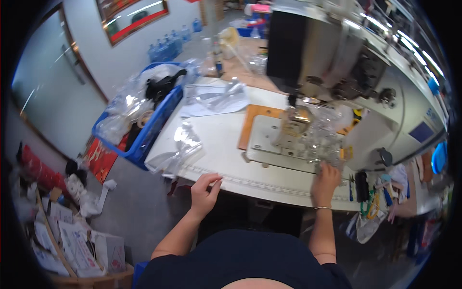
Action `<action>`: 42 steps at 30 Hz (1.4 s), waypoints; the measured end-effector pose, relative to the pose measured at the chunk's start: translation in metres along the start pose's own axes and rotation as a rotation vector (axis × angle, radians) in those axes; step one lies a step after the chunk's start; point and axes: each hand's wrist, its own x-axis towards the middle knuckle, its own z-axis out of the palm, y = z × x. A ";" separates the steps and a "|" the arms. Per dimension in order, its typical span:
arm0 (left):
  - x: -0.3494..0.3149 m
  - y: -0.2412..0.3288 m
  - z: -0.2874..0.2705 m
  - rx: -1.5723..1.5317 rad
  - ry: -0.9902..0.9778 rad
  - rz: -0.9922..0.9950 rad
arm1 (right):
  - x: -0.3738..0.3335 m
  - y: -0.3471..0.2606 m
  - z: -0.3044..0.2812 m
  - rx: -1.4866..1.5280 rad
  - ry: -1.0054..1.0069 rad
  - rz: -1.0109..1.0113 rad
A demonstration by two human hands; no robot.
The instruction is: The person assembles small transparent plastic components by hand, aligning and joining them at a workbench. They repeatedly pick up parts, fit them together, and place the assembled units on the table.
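My left hand [206,193] is at the table's near edge, its thumb and forefinger pressed together by the printed measuring strip [255,184]. Whatever sits in that pinch, if anything, is too small to make out. My right hand [326,182], slightly blurred, has its fingers curled at the near end of a crumpled clear plastic piece [323,139]. That plastic lies beside the metal work plate [262,139] of a large sewing machine [346,62]. More clear plastic pieces [186,139] lie at the table's left edge, beyond my left hand.
A blue crate [156,127] filled with plastic and black material stands left of the white table [216,137]. Pale sheets [211,100] lie at the back. Scissors and small tools [373,204] sit at the right end. Cartons [72,236] crowd the floor lower left.
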 end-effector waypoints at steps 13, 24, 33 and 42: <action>0.107 -0.053 -0.087 0.740 -0.218 -0.118 | -0.007 -0.018 -0.018 -0.009 0.280 -0.190; 0.104 -0.019 -0.045 0.570 -0.208 -0.171 | -0.014 -0.087 0.001 0.456 0.124 -0.262; 0.106 -0.045 -0.008 0.698 -0.302 -0.038 | 0.001 -0.157 0.042 0.709 -0.320 -0.456; 0.122 -0.043 -0.012 0.821 -0.395 -0.104 | 0.008 -0.172 0.053 0.645 -0.403 -0.448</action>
